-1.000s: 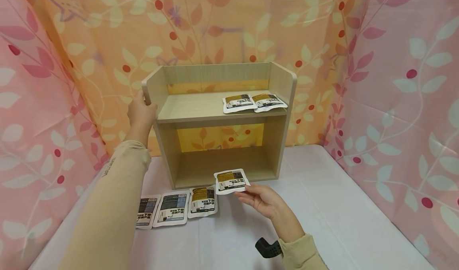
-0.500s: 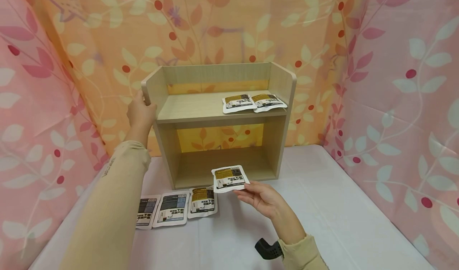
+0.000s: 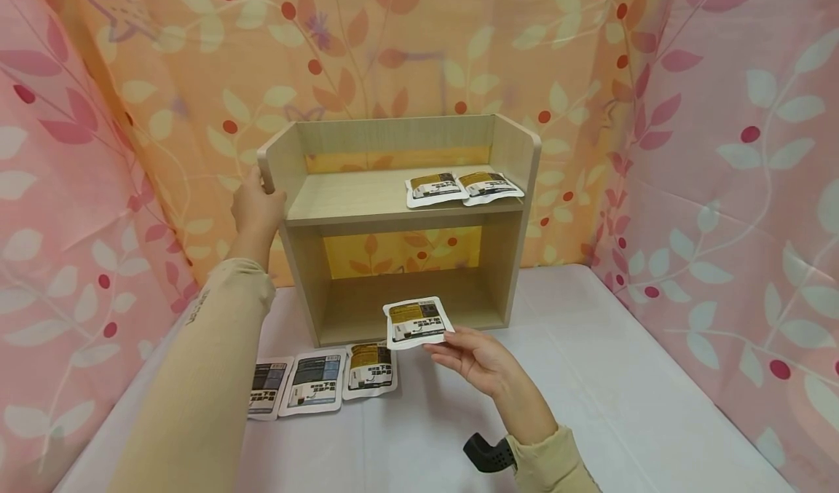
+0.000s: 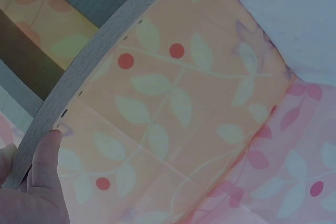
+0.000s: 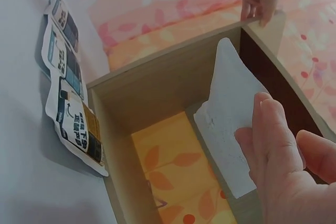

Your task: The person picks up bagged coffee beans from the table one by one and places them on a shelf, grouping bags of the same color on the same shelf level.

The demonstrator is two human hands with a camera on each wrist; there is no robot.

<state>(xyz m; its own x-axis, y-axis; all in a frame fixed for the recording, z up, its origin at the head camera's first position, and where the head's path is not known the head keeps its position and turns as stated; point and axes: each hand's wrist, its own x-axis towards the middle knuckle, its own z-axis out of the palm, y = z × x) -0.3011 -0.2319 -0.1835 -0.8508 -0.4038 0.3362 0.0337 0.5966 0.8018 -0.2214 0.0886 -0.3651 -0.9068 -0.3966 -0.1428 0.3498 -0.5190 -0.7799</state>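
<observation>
My left hand (image 3: 257, 205) grips the left side panel of a light wooden shelf unit (image 3: 406, 216); the left wrist view shows fingers (image 4: 47, 156) along the panel's edge. My right hand (image 3: 481, 362) pinches a white-edged packet (image 3: 417, 322) with a brown and black printed label by its right corner. The packet is held in front of the lower compartment, its plain white back (image 5: 231, 124) facing the right wrist camera. Three similar packets lie in a row on the white cloth before the unit: a brown one (image 3: 370, 369), a blue one (image 3: 314, 380) and another blue-grey one (image 3: 267, 387).
Two brown-labelled packets, a left one (image 3: 434, 188) and a right one (image 3: 490, 187), lie side by side at the right of the upper shelf. Patterned curtains (image 3: 741, 151) enclose the white-covered table (image 3: 590, 347). A black wrist device (image 3: 488, 453) sits at my right cuff.
The packet in my right hand has risen slightly and shifted a little to the left, toward the lower compartment. My left hand stays on the side panel.
</observation>
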